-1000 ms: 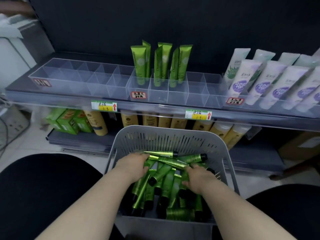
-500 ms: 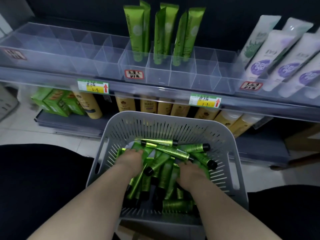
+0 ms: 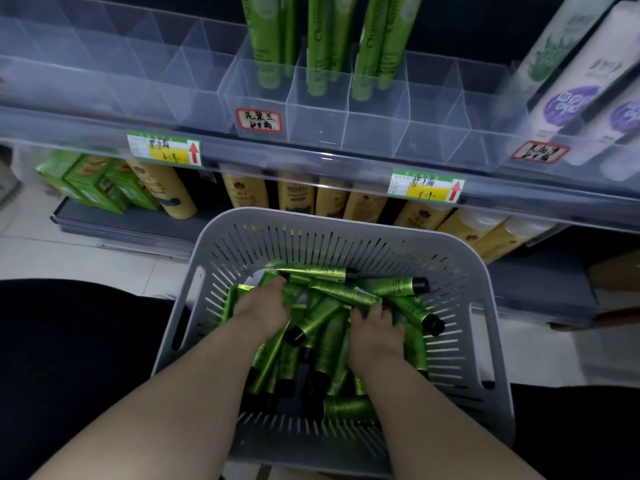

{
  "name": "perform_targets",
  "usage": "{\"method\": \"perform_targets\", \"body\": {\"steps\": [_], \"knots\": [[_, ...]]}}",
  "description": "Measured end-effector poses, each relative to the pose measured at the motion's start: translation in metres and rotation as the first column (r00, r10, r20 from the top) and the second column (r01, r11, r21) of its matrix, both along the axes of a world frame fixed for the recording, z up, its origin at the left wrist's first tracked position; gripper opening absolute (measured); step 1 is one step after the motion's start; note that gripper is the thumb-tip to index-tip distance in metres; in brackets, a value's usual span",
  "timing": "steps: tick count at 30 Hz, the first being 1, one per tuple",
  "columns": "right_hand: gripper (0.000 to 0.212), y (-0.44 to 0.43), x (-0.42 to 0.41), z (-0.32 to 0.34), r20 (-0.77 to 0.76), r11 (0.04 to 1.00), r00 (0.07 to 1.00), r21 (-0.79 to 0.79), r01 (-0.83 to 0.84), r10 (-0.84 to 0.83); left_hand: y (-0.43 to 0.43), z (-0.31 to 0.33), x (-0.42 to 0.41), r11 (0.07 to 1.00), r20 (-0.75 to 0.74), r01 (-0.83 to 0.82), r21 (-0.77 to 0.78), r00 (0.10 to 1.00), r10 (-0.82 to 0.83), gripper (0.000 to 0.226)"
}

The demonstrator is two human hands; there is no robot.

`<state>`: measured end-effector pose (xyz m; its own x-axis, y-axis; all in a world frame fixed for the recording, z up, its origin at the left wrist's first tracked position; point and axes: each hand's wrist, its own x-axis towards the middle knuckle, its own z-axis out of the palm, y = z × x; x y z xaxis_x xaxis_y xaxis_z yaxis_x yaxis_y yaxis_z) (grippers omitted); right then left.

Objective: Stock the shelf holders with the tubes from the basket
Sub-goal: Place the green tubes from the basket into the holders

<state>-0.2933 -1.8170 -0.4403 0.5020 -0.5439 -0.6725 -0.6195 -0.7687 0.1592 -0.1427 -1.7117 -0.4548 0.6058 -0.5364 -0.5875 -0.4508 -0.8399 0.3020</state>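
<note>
A grey slotted basket (image 3: 346, 223) sits in front of me, holding several green tubes (image 3: 398, 287) with black caps in a loose pile. My left hand (image 3: 259, 311) is down in the left of the pile, its fingers curled over a green tube. My right hand (image 3: 375, 332) is in the right of the pile, with its fingers curled round the flat end of another tube. Above, the clear shelf holders (image 3: 318, 112) have several green tubes (image 3: 322, 46) standing upright in the back compartments. The front compartments show nothing inside.
White and purple tubes (image 3: 571, 98) fill the holders at the right. Yellow bottles (image 3: 301, 199) and green boxes (image 3: 100, 181) stand on the lower shelf behind the basket. Price tags (image 3: 162, 148) hang on the shelf edge. My dark-clothed knees flank the basket.
The view has moved closer to the shelf and basket. Both hands have stayed in the pile and closed their fingers further round tubes; some tubes have shifted slightly.
</note>
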Motion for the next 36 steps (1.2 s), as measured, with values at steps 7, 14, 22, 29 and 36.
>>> {"method": "perform_targets", "body": {"steps": [7, 14, 22, 29, 36], "knots": [[0.084, -0.02, 0.005, -0.006, 0.306, 0.998, 0.95, 0.035, 0.048, -0.057, 0.004, -0.004, 0.002, 0.979, -0.151, -0.193, -0.06, 0.971, 0.182, 0.046], [0.069, -0.016, 0.006, -0.006, 0.235, 0.999, 0.972, 0.054, -0.006, -0.007, 0.005, 0.004, 0.002, 0.885, -0.231, -0.42, -0.201, 0.898, 0.373, 0.024], [0.037, -0.013, -0.004, 0.014, 0.402, 0.933, 0.854, 0.279, 0.228, -0.33, 0.002, 0.033, -0.001, 0.681, -0.343, -0.591, -0.432, 0.806, 0.482, 0.01], [0.018, -0.007, -0.002, 0.037, 0.529, 0.681, 0.442, 0.648, 0.342, -0.725, 0.002, 0.075, -0.009, 0.558, -0.351, -0.535, -0.634, 0.842, 0.409, 0.011], [0.023, -0.006, 0.001, 0.086, 0.614, 0.706, 0.359, 0.661, 0.252, -0.703, 0.01, 0.107, -0.019, 0.355, -0.507, -0.635, -0.686, 0.768, 0.392, 0.017]]}}
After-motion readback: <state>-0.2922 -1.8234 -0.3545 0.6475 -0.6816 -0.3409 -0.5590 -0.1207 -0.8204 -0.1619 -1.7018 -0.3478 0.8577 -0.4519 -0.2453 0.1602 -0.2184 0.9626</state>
